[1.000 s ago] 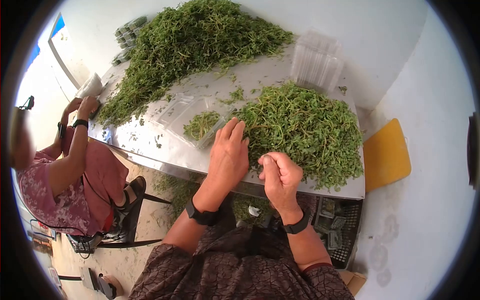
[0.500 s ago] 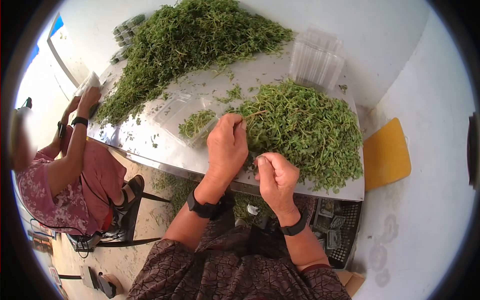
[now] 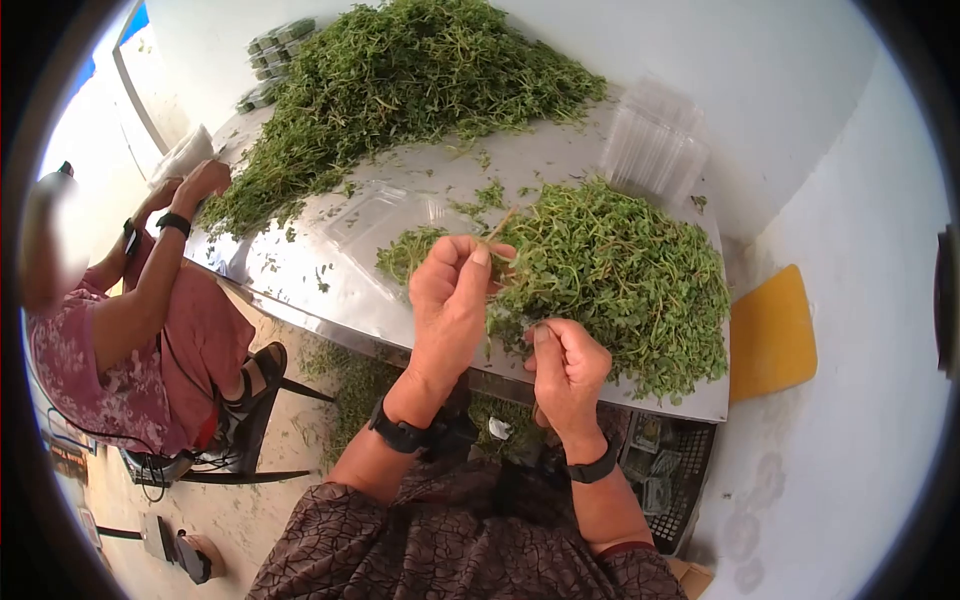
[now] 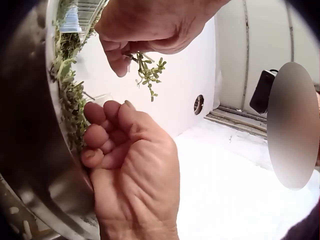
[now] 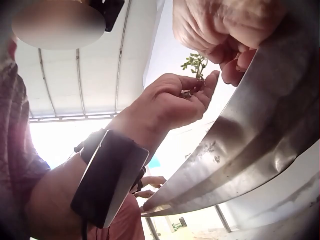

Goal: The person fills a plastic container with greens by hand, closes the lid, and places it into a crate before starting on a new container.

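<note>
My left hand (image 3: 447, 300) is raised above the near side of the leaf pile, pinching a small green sprig (image 4: 149, 75) between thumb and fingertips. Its pale stem end pokes up past the thumb in the head view. My right hand (image 3: 570, 375) hovers by the table's front edge, fingers curled and thumb against the index finger; nothing shows in it in the left wrist view. Before both hands spreads the pile of leafy green stems (image 3: 630, 290). Left of it lies an open clear plastic box (image 3: 360, 235) with some greens (image 3: 405, 252) inside.
A larger heap of greens (image 3: 400, 90) covers the table's back. Stacked clear boxes (image 3: 655, 140) stand back right, packed boxes (image 3: 280, 50) back left. Another person (image 3: 140, 340) sits at left. A yellow board (image 3: 775, 335) leans at right; a black crate (image 3: 685, 475) stands below.
My left hand has come away from the box's edge and now pinches a sprig, its stem turned more upright. My right hand stays nearly in place, fingers curled. The head view has shifted slightly.
</note>
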Demonstrator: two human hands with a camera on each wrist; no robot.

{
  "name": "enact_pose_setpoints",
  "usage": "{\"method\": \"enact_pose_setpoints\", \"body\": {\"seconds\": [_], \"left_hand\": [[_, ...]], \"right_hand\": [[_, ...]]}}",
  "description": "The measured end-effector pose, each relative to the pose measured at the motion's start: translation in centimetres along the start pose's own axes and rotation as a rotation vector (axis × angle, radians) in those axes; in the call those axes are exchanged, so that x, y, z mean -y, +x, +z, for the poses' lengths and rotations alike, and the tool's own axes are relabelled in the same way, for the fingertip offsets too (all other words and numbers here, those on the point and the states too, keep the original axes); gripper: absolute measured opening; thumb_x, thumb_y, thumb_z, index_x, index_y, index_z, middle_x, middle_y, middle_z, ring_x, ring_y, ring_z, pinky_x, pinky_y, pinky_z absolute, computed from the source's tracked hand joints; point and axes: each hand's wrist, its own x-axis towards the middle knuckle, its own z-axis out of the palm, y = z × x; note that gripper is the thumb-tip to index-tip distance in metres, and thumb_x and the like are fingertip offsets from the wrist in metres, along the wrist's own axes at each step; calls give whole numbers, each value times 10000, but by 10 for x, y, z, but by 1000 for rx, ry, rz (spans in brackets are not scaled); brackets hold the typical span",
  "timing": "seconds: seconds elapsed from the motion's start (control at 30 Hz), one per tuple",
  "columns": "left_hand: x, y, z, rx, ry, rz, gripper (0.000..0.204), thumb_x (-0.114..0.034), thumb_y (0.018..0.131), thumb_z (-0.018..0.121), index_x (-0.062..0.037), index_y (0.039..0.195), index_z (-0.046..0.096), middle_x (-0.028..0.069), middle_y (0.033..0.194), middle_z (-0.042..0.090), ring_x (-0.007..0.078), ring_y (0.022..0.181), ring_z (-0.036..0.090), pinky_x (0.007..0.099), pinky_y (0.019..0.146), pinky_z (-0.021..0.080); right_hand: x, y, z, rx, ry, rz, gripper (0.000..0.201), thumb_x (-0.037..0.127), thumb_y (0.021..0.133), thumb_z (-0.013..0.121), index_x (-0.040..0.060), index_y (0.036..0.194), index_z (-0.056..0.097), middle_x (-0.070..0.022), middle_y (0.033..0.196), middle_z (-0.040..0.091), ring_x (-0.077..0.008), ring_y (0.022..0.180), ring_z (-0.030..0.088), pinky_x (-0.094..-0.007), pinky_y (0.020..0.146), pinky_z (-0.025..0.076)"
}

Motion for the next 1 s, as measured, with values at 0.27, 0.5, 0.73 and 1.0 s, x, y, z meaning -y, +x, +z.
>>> {"method": "enact_pose_setpoints", "body": {"seconds": [0.27, 0.5, 0.73, 1.0], "left_hand": [[-27, 17, -31, -199, 175, 306, 156, -83, 958, 447, 48, 981, 528, 109, 970, 625, 136, 821, 612, 267, 734, 507], [-27, 23, -64, -193, 868, 362, 108, -28, 858, 567, 28, 922, 633, 145, 1054, 640, 220, 902, 633, 296, 766, 487], [-23, 14, -86, -214, 830, 432, 90, -18, 821, 587, 29, 875, 641, 199, 962, 649, 326, 891, 645, 351, 734, 507], [-24, 4, -74, 134, 1127, 583, 227, -38, 787, 615, -22, 1012, 640, 134, 1078, 635, 309, 1149, 520, 488, 1063, 288]], "right_hand": [[2, 2, 0, 9, 18, 2, 49, 8, 853, 570, -19, 833, 605, -55, 624, 583, -85, 504, 556, -231, 453, 410], [3, 1, -1, 25, 10, 8, 62, 9, 858, 561, -28, 835, 605, -60, 670, 609, -87, 515, 571, -219, 451, 418], [3, 1, -2, 50, 4, 27, 115, 22, 887, 511, -32, 835, 598, -43, 710, 629, -57, 541, 545, -199, 490, 409], [2, 1, -1, 43, -8, -9, 68, 6, 863, 550, -29, 840, 604, -53, 650, 604, -78, 518, 563, -212, 450, 417]]}}
